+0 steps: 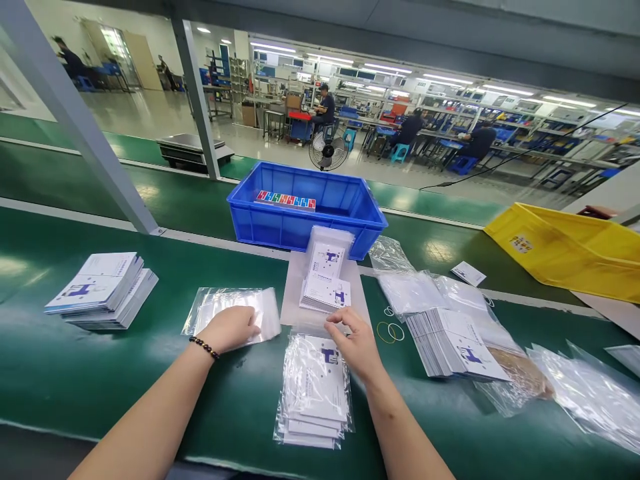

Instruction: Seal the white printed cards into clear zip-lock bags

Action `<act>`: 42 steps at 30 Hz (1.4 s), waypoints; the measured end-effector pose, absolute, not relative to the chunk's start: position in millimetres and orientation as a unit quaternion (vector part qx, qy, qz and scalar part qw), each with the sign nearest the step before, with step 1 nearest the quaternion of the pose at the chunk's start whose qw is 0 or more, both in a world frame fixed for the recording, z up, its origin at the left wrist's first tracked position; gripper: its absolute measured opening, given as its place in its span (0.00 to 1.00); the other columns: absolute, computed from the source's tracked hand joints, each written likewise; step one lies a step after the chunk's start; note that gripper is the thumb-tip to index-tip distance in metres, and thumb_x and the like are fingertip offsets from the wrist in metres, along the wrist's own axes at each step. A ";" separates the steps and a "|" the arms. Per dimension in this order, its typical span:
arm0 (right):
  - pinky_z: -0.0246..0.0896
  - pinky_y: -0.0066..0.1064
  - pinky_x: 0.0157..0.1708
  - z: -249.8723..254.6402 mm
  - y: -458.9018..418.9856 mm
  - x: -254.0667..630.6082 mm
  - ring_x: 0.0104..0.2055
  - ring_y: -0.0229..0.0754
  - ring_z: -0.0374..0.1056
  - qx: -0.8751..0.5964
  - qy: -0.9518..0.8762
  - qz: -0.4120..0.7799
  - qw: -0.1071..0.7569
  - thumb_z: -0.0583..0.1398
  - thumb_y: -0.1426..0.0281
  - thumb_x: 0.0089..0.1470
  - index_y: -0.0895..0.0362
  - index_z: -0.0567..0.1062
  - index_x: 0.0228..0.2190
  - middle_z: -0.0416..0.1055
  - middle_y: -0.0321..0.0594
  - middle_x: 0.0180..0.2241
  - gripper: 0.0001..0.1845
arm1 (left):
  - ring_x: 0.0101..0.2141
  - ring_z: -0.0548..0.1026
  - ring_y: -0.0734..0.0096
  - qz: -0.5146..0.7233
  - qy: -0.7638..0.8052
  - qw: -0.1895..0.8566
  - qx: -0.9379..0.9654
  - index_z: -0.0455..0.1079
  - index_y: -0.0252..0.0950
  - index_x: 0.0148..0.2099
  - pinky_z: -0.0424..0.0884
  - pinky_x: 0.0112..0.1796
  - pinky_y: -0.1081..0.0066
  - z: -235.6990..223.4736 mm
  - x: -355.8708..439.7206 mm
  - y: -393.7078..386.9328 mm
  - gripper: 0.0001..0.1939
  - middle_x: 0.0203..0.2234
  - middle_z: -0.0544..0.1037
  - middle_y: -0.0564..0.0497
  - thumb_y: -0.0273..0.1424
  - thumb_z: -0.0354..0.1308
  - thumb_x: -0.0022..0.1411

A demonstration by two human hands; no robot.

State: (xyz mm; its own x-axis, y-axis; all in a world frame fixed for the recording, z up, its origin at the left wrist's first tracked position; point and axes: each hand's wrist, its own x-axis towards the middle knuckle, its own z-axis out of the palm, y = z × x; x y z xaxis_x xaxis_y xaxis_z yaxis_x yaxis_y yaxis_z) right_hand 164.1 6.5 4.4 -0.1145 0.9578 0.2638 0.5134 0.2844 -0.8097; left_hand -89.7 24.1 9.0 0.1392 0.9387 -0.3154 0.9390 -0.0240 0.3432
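Observation:
My left hand (231, 330) lies on a flat pile of clear plastic bags (271, 313), its fingers curled and pressed against the top bag. My right hand (356, 341) hovers at the upper end of a stack of bagged booklets (320, 390), thumb and forefinger bent with a small gap between them; nothing shows in that gap. Just beyond it, a pile of white booklets (326, 291) with a purple print rests on a pale sheet (293, 293) against the blue bin.
A blue bin (310, 227) with coloured cards inside stands ahead. Booklet stacks lie at left (100, 283) and right (453, 343). Rubber bands (395, 332), loose plastic bags (585, 393) and a yellow bin (575, 250) are to the right. A metal post (85, 127) rises at left.

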 end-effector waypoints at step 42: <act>0.57 0.32 0.31 -6.3 -6.5 132.0 0.32 0.43 0.62 -0.460 -0.805 0.040 0.373 0.50 0.69 0.55 0.58 0.69 0.34 0.67 0.44 0.29 0.10 | 0.15 0.51 0.80 0.339 0.507 0.571 0.550 0.53 0.37 0.17 0.49 0.18 0.76 8.2 -10.9 7.2 0.15 0.10 0.54 0.60 0.37 0.50 0.49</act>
